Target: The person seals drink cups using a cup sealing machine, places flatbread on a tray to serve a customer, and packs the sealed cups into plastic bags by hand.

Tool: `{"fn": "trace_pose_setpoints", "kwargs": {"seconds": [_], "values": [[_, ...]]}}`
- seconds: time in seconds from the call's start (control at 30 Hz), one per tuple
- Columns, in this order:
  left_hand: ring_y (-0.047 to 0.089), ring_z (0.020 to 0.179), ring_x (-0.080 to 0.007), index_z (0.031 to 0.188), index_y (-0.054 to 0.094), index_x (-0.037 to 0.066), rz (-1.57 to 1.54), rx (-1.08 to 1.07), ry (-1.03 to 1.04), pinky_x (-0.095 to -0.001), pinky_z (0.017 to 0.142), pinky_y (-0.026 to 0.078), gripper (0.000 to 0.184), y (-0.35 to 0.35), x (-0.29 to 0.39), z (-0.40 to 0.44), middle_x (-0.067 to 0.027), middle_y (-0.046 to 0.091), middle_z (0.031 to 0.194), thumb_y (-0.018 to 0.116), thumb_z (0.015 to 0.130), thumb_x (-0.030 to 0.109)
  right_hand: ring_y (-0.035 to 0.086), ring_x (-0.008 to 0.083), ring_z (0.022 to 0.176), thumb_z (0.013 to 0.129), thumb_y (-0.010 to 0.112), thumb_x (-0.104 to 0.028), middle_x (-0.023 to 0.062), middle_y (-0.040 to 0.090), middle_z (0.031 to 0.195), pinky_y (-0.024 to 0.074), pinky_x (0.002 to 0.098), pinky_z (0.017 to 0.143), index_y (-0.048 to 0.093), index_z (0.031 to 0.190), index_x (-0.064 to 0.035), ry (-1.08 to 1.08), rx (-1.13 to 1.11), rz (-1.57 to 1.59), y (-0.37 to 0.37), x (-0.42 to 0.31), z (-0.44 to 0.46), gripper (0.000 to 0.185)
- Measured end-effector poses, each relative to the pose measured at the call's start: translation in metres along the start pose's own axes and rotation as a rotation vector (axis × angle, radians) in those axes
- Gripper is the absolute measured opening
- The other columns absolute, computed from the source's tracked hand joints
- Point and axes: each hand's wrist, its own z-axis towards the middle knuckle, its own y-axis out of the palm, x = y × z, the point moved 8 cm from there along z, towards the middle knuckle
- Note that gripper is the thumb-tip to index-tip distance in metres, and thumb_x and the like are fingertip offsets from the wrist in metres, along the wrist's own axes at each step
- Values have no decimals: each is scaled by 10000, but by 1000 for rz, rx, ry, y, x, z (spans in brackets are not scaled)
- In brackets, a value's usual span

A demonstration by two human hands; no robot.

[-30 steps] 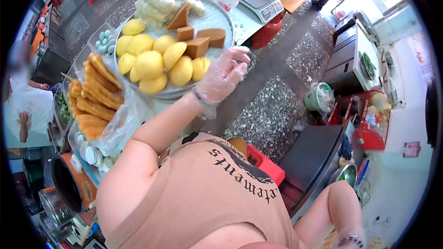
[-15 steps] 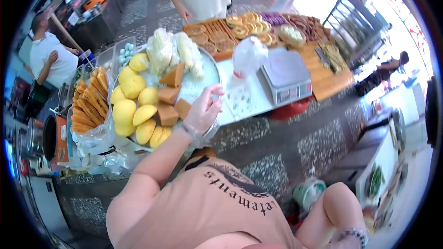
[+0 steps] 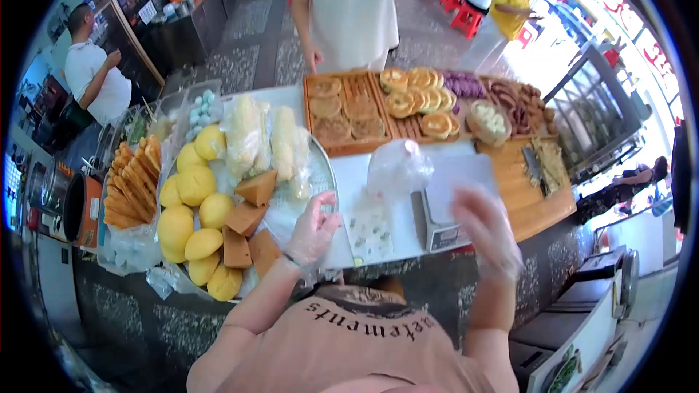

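Head view: two gloved hands, a round tray and a scale

Left hand (image 3: pixel 312 231): clear plastic glove; fingers half curled, thumb apart, nothing seen in the grasp. Held above the right edge of the round tray (image 3: pixel 291 207).

Right hand (image 3: pixel 489 233): clear plastic glove; at the near right part of the scale (image 3: pixel 459 171). Badly blurred, so whether it is open or closed, or touches the scale, cannot fairly be told.

Just left of the left hand: four brown blocks (image 3: pixel 246 219), cut with flat faces, in the tray.
Farther left of that hand: yellow domes (image 3: pixel 196 185), heaped, along the tray's left side.
Beyond the left hand: pale bundles (image 3: pixel 245 135) in clear bags, at the tray's far side.
Far left of the left hand, outside the tray: golden fried sticks (image 3: pixel 131 189), in a stack; farther out, pale blue-green eggs (image 3: pixel 202 110) in a container.

Between the hands, slightly beyond: clear plastic bag (image 3: pixel 399 169), bunched up, on the white worktop (image 3: pixel 348 160), beside the scale.
Beyond both hands: wooden tray (image 3: pixel 328 149) of flat breads; behind it, a person (image 3: pixel 353 11) in a pale sleeveless top.
Beyond and right of the right hand: knife (image 3: pixel 534 164) on a wooden board (image 3: pixel 520 204).
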Motion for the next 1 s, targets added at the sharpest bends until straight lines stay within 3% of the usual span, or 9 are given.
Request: {"fn": "trace_pose_setpoints", "kwargs": {"seconds": [0.03,0.1,0.2,0.23,0.3,0.4,0.53,0.7,1.0], "values": [[612,841,-131,1301,395,14,98,-16,-24,-259,737,482,451,4,-5,1,-86,527,1140,572,913,162,622,231,816,823,668,-160,114,647,895,493,334,751,591,1158,2,53,25,-52,9,39,29,380],[612,866,-138,1297,398,12,188,-33,-101,-261,742,479,454,14,-24,-10,-91,524,1143,578,908,164,612,303,919,824,672,-175,154,633,1015,484,389,841,535,1257,-55,-188,54,-334,34,71,68,470],[533,1061,-358,1270,407,-40,747,283,224,-402,930,429,493,5,-3,-10,-239,501,1173,598,862,162,603,311,956,841,650,-240,153,637,1008,478,412,875,613,1160,-70,-451,104,-483,76,90,117,363],[457,1116,-433,1256,416,-57,727,349,178,-452,995,373,511,4,-11,-13,-281,485,1178,605,839,170,603,311,956,841,650,-240,153,637,1008,478,412,875,613,1160,-70,-474,92,-463,85,97,134,363],[462,1112,-433,1248,425,-56,805,393,115,-453,990,379,509,10,-26,-23,-276,485,1185,610,834,175,615,328,912,869,598,-294,156,654,919,491,427,829,674,944,-45,-294,-348,-511,129,132,157,271],[466,1111,-430,1228,445,-52,943,416,6,-458,984,385,502,16,-44,-20,-272,486,1190,620,821,183,627,337,844,890,553,-316,155,656,831,501,445,772,656,768,-40,-206,-299,-508,140,155,179,319],[466,1115,-419,1191,481,-43,1204,427,-8,-464,973,393,506,27,-48,-5,-264,492,1188,652,787,209,630,343,814,905,528,-284,148,654,819,509,447,741,638,768,-62,-106,-252,-384,128,166,186,282],[469,1110,-408,1164,516,-22,1225,446,-34,-471,970,391,518,22,-62,-2,-232,500,1184,683,757,251,632,339,754,882,555,-243,130,650,805,513,445,677,624,820,-92,-283,-40,-226,121,163,172,177],[468,1101,-408,1172,518,-22,1165,447,-14,-476,961,389,497,21,-57,1,-229,492,1186,676,763,213,624,354,749,865,576,-166,140,638,797,500,451,651,613,861,-81,-187,-98,-256,118,158,167,93]]}}
